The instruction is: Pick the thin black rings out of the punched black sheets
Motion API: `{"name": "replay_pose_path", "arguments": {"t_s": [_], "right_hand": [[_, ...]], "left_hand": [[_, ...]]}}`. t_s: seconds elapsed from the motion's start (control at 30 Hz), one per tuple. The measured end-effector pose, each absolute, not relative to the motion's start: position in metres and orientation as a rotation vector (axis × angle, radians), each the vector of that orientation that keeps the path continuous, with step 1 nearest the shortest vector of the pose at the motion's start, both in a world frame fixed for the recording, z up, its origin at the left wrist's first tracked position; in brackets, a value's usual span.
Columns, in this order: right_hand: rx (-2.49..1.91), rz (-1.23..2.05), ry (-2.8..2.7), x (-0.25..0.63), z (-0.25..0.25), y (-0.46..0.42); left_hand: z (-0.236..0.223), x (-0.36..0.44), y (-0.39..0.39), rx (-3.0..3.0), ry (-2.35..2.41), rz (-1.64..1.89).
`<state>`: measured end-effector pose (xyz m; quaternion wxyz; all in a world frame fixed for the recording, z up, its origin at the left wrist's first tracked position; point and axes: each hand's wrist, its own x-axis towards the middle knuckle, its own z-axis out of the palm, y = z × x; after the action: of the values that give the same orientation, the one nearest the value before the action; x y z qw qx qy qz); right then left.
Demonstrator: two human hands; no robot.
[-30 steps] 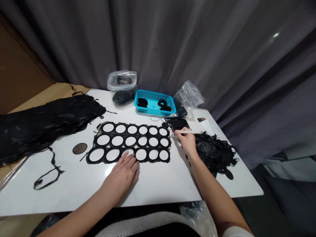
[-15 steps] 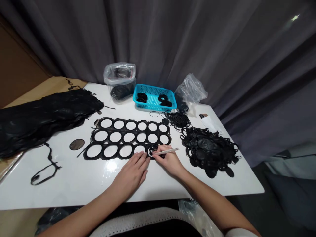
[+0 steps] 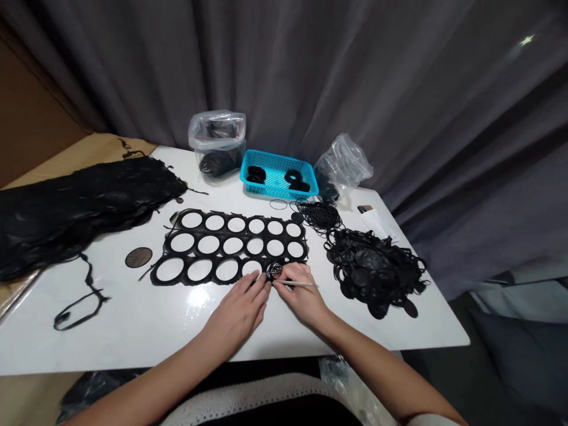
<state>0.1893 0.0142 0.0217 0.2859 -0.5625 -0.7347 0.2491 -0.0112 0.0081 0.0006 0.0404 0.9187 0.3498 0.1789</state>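
A black rubbery sheet [image 3: 213, 271] with rows of large round holes lies flat on the white table. My left hand [image 3: 239, 305] rests palm down at its front edge, fingers stretched out. My right hand [image 3: 306, 299] grips a thin whitish pen-like tool [image 3: 295, 283] between thumb and fingers. The tool lies low, its tip end near the last hole of the front row. Thin black loops [image 3: 276, 268] are gathered in that hole, just ahead of my right fingers. Part of the sheet's front right corner is hidden by my hands.
Right of the sheet sit a heap of black scraps [image 3: 377, 266] and a tangle of thin rings [image 3: 320, 216]. A blue basket [image 3: 279, 190] and clear bags [image 3: 217, 142] stand behind. Stacked black sheets [image 3: 89, 207] lie left, near a loose dark disc [image 3: 138, 257].
My right hand has shifted slightly, and the tool has tilted flatter, its back end dropping. My left hand stays almost in place. The whole view has moved a little.
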Motion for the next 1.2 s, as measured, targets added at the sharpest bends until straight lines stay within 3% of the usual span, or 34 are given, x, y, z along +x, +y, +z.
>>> {"name": "replay_pose_path", "arguments": {"t_s": [0.23, 0.43, 0.6, 0.83, 1.2], "right_hand": [[-1.326, 0.392, -2.32, 0.197, 0.02, 0.022], [-1.761, 0.076, -1.708, 0.263, 0.031, 0.086], [-1.733, 0.433, -1.481, 0.287, 0.039, 0.076], [-1.599, 0.867, -1.515, 0.248, 0.034, 0.023], [-1.639, 0.796, -1.634, 0.237, 0.021, 0.009]], "left_hand": [[0.002, -0.012, 0.011, 2.798, 1.048, 0.58], [0.001, -0.017, 0.011, 2.832, 1.034, 0.595], [0.018, -0.012, 0.021, 2.813, 0.998, 0.572], [0.024, 0.025, 0.034, 2.871, 0.793, 0.52], [0.006, 0.029, 0.031, 2.921, 0.757, 0.502]]}}
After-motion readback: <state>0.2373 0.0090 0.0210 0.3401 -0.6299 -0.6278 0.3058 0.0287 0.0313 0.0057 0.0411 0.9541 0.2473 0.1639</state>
